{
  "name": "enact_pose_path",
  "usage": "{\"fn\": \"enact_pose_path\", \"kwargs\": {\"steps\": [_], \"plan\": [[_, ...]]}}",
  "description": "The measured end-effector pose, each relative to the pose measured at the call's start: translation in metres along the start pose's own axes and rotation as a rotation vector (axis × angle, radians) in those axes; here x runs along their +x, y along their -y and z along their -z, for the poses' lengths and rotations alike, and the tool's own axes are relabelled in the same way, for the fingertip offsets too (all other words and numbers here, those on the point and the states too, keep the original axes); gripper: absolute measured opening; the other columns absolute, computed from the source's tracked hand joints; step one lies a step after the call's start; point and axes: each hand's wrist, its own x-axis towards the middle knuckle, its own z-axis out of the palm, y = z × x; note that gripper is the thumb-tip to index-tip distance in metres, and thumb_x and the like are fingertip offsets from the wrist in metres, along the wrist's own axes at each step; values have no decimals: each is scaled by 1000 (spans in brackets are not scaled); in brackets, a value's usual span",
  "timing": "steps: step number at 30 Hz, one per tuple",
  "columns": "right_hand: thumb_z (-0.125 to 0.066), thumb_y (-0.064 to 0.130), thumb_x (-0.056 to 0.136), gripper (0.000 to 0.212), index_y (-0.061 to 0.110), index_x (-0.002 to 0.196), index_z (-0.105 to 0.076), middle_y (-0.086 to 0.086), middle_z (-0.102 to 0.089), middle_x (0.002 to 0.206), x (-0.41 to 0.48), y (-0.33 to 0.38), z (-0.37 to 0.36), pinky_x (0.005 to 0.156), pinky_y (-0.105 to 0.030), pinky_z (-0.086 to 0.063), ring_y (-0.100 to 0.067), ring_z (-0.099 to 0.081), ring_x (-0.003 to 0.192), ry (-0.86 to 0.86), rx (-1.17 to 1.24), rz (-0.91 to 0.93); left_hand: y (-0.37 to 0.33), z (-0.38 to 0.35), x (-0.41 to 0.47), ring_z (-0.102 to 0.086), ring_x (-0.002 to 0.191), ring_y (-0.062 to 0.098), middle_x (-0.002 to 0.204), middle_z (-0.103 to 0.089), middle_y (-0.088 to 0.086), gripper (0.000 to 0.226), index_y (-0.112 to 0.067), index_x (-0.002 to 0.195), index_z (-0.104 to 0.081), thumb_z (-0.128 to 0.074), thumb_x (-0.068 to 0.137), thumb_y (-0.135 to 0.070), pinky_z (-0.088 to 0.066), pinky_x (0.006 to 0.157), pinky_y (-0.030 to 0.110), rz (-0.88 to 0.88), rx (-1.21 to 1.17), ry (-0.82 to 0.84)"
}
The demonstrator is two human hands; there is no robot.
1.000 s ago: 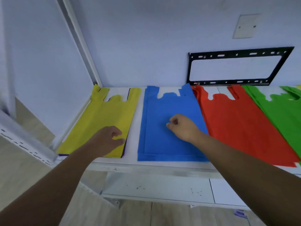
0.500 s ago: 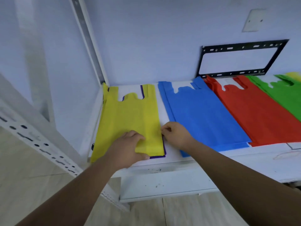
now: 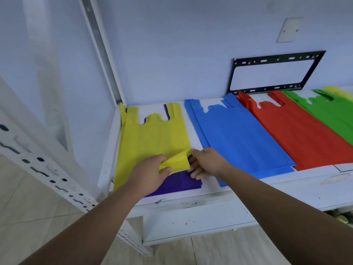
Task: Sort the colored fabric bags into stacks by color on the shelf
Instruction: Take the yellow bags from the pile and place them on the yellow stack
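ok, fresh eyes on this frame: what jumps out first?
The row of flat bags on the white shelf: yellow, blue, red, green. Then the left hand peeling up the yellow bag's near corner, baring a purple bag beneath, right hand on it.

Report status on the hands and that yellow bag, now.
Left hand pinching the yellow bag by its near corner, peeled back. Right hand flat on the purple bags beneath. Nothing in the way.

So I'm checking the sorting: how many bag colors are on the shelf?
5: yellow bag far left over purple bags, then blue, red, green. More yellow at the right edge.
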Motion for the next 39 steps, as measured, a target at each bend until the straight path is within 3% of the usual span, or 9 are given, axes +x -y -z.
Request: {"fn": "enact_pose_path", "kwargs": {"steps": [6,11,16,19,22,26,29,33,39], "plan": [[-52,22,97,32,-1,116,-61,-14,-72,87,9,18,-15,72,-40,-62,-23,-72,73,200,211,-161,-27,7,-22,-58,83,5,89,-57,-14,17,-27,92,-64,-65,89,-43,-49,73,20,-158,-273,-188],[-57,26,92,35,10,123,-60,-14,-72,110,23,22,-19,76,-43,-60,-31,-71,96,188,313,-201,-44,-2,-43,-51,65,11,67,-53,-7,38,-25,66,-46,-46,97,-48,-45,62,39,-277,-122,-59],[-50,5,97,15,-4,107,-57,-17,-70,83,32,33,-13,62,-31,-60,-23,-69,67,131,476,-158,-20,-7,-55,-45,129,-4,135,-59,-13,34,-24,102,-71,-40,101,-38,-35,107,17,-177,-185,-28],[-55,7,96,10,2,103,-59,-12,-69,81,29,35,5,53,-26,-60,-18,-66,66,152,399,-181,-3,7,-59,-55,112,-1,129,-61,-15,32,-33,112,-68,-43,101,-15,-41,101,15,87,-313,-38],[-60,12,94,20,5,112,-61,-12,-71,98,25,31,25,54,-28,-58,-23,-70,77,158,195,-193,7,30,-49,-64,89,22,117,-67,16,28,-15,104,-66,-42,101,-1,-54,86,39,588,-1060,-241],[-60,13,90,28,5,117,-61,-17,-73,109,28,23,43,71,-38,-60,-31,-72,94,212,4,-257,11,39,-44,-69,102,36,110,-73,18,53,-9,120,-64,-45,98,-53,-55,89,51,825,-1539,-167],[-58,14,90,34,2,122,-62,-18,-70,117,32,19,44,88,-44,-57,-32,-69,105,303,-161,-293,13,30,-40,-70,101,34,110,-73,10,65,-21,114,-69,-58,76,-73,-53,94,52,895,-1265,-54],[-61,32,92,35,7,117,-64,-14,-74,110,38,24,35,88,-44,-58,-30,-70,104,238,-239,-250,18,15,-39,-60,69,23,82,-65,11,26,-7,90,-67,-55,93,-30,-45,65,30,686,-534,16],[-57,41,94,49,1,122,-57,-15,-65,108,62,39,15,71,-35,-52,-28,-64,89,-135,-350,-44,9,16,-56,-57,86,5,100,-66,-8,17,-25,108,-61,-47,102,-29,-41,70,26,458,-449,32]]}}
